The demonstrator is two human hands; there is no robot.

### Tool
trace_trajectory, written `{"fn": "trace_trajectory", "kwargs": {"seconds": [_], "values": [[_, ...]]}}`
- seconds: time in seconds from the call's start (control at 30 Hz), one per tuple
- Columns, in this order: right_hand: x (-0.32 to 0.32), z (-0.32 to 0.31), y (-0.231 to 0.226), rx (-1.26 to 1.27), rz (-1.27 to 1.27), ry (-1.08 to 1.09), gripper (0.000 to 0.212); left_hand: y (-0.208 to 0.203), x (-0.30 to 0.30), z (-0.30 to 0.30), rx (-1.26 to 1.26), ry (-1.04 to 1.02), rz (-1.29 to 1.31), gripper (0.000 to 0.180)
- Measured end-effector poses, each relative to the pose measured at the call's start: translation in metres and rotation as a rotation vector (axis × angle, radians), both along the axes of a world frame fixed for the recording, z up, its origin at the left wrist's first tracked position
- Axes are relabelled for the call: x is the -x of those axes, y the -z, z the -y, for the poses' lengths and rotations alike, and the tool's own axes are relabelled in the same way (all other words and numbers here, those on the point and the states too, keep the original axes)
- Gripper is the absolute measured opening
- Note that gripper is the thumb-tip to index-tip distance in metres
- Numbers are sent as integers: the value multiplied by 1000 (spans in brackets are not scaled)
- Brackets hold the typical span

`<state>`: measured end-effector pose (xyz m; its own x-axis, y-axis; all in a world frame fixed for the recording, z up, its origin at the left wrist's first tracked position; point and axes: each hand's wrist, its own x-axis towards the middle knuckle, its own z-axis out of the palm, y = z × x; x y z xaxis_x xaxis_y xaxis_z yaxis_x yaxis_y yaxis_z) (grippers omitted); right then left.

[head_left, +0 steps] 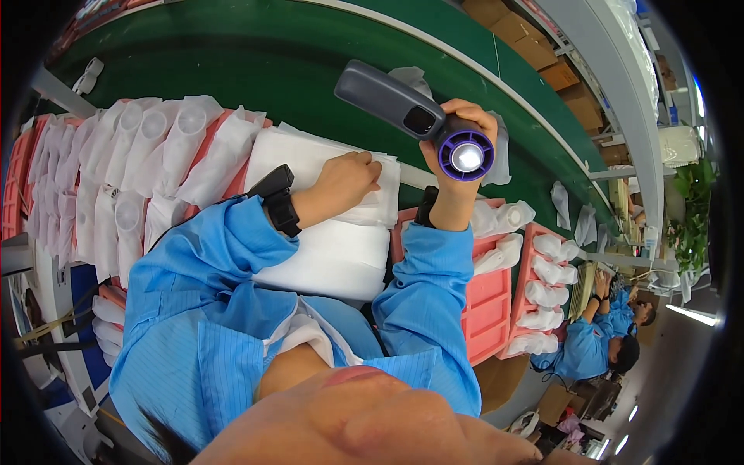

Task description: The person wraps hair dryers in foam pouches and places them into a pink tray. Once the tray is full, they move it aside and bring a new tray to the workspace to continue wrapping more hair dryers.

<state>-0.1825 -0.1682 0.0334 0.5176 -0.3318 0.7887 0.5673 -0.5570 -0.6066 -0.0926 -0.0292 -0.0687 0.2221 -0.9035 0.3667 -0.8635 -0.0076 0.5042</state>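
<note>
In my right hand [473,120] is a dark grey handheld fan [387,101], gripped by its round head. Its handle points up and left, with a small black screen on it. The purple-ringed end with a shiny silver centre faces the camera. My left hand [341,186] lies on a stack of thin white bags [325,260], fingers curled in. Whether a bag's edge is pinched between those fingers is hidden. Black bands circle both wrists.
Left of me, pink trays [225,147] hold several rows of white-wrapped items [147,147]. More wrapped items [546,271] lie in a pink tray [484,302] at my right. Beyond runs a green bench [232,70]. Another person in blue [585,349] works at the far right.
</note>
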Motion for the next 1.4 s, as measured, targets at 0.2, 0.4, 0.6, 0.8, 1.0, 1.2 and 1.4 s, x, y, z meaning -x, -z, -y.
{"fn": "trace_trajectory", "kwargs": {"seconds": [0.2, 0.4, 0.6, 0.8, 1.0, 1.2, 1.4], "values": [[0, 0, 1, -1, -31, 10, 59, -1, -7, -3, -17, 5, -91, 14], [30, 12, -12, -205, -196, 128, 60, -5, -44, 0, -53, 249, -888, 6], [52, 22, -27, 20, -256, 97, 62, -54, -63, -20, 43, 287, -1177, 8], [32, 0, -27, 24, -316, 82, 44, -70, -68, -33, 142, 111, -1076, 12], [-2, -27, -16, 143, -420, 131, 48, -81, -56, -38, 379, 138, -1293, 8], [-33, -54, 13, 278, -389, 345, 52, -81, -54, -38, 542, 156, -1587, 4], [-31, -59, 15, 313, -301, 467, 59, -75, -23, -42, 628, 34, -474, 17]]}}
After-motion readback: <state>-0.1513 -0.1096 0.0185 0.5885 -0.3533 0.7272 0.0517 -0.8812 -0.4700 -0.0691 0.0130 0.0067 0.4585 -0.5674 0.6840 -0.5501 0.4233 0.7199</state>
